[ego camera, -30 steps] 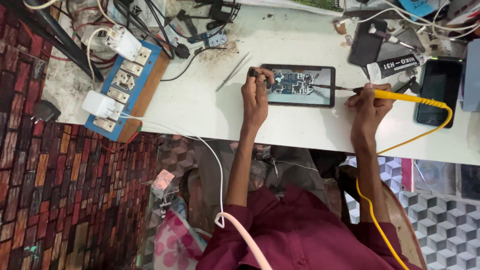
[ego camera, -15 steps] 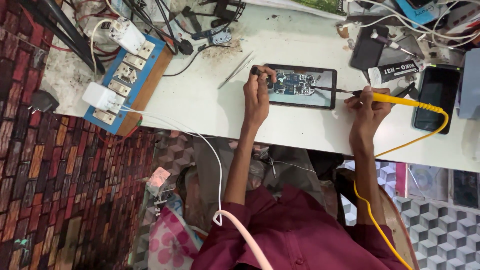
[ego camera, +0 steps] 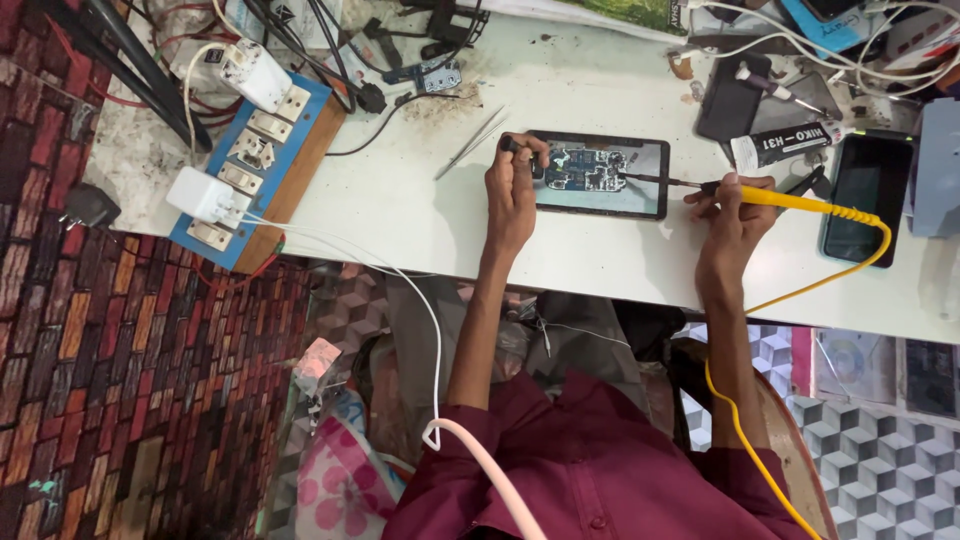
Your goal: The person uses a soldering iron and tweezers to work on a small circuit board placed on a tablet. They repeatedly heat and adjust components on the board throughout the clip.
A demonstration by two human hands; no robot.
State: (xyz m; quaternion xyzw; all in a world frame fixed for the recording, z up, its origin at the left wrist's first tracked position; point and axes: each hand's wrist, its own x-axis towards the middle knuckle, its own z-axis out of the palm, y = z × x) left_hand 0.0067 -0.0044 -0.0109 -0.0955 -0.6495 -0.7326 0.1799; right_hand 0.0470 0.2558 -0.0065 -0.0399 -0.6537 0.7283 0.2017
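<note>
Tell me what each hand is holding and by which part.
The right hand grips a yellow soldering iron at the front of its handle, the tip on the opened phone. The left hand pinches a small dark tool at the phone's left end.

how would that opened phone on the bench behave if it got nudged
The opened phone lies flat, so it would likely slide on the smooth white bench rather than tip. Its exposed circuit board looks fragile. The left hand seems to steady it.
</note>
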